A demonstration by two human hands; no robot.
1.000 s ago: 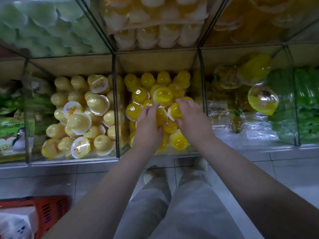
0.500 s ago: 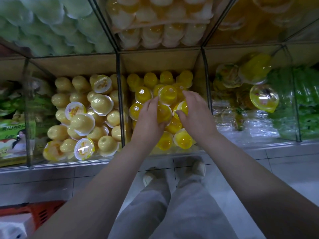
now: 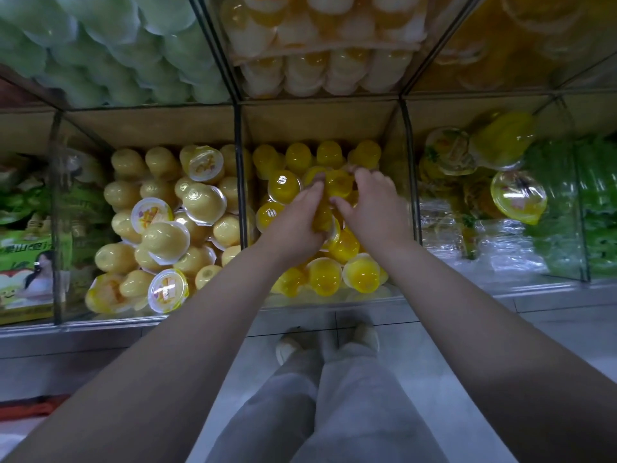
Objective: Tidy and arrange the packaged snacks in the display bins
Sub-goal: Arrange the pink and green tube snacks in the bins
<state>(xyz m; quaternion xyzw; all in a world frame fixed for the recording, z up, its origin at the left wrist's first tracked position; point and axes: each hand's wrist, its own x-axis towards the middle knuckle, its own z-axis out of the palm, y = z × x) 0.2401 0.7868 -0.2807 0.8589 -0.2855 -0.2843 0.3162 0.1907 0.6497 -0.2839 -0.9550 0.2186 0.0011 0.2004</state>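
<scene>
Down at the middle bin (image 3: 317, 125) of the lower row, your two hands meet over the heap of yellow jelly cups (image 3: 362, 275). Your left hand (image 3: 293, 225) has its fingers curved round one cup that sits against the palm, with the fingertips pointing toward the back of the bin. Your right hand (image 3: 379, 208) is just beside it. Its fingers curl over the top of another cup and the thumb is tucked under from the front, so it pinches that cup. The right fingertips are blurred, and you cannot tell exactly where they end. The two hands are nearly touching at the thumbs.

The rest of the yellow jelly cups fill the bin around your hands. A row stands dome-up along the back wall, and a few lie against the front glass.

The bin to the left holds pale jelly cups (image 3: 167, 238) piled loosely, some showing their printed lids. The bin to the right holds larger lidded cups (image 3: 519, 198) on crinkled clear wrapping, with green packs (image 3: 597, 208) beyond them. A printed carton (image 3: 23, 262) stands at the far left. Overhead, the upper bins hold green cups (image 3: 100, 45) and stacked orange-and-white ones (image 3: 327, 71). Below, your light trousers (image 3: 334, 412) and shoes (image 3: 367, 335) stand on the tiled floor (image 3: 434, 362).
</scene>
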